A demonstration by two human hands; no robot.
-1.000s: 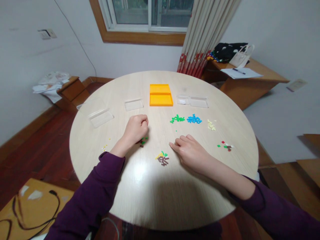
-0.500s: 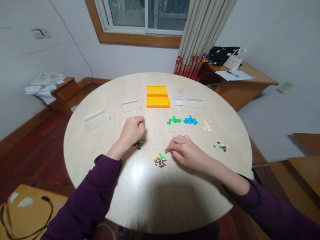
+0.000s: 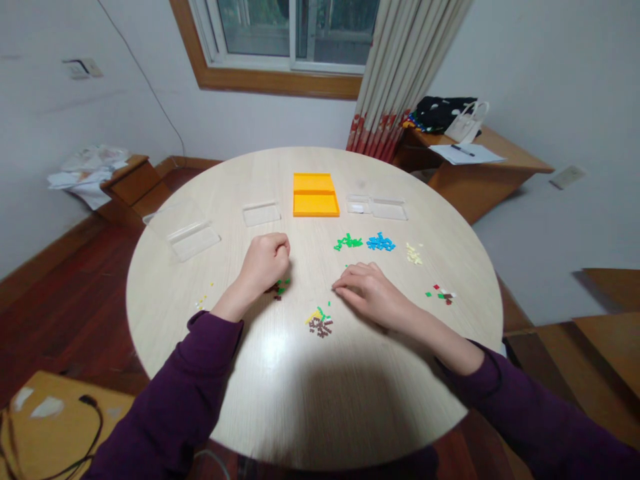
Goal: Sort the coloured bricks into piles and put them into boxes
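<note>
My left hand (image 3: 267, 261) is curled into a fist on the left, and whatever it may hold is hidden. Under and beside it lie small brown and green pieces (image 3: 280, 291). My right hand (image 3: 367, 292) hovers low over the table with thumb and forefinger pressed together; I cannot make out anything between them. Just below and left of those fingertips is a small mixed heap, with brown pieces (image 3: 320, 327), yellow pieces (image 3: 314, 316) and green pieces (image 3: 322, 313). A single green piece (image 3: 329, 304) lies at its upper edge.
Farther back are a green pile (image 3: 349, 242), a blue pile (image 3: 381, 243) and a cream pile (image 3: 413, 253). An open orange case (image 3: 316, 204) stands beyond, between clear plastic boxes (image 3: 261, 213). Mixed pieces (image 3: 442, 295) lie right, yellow and white bits (image 3: 203, 300) left.
My right hand has moved slightly up and away from the mixed heap. The green piece by its fingertip now lies apart from the fingers. My left hand has stayed in place.
</note>
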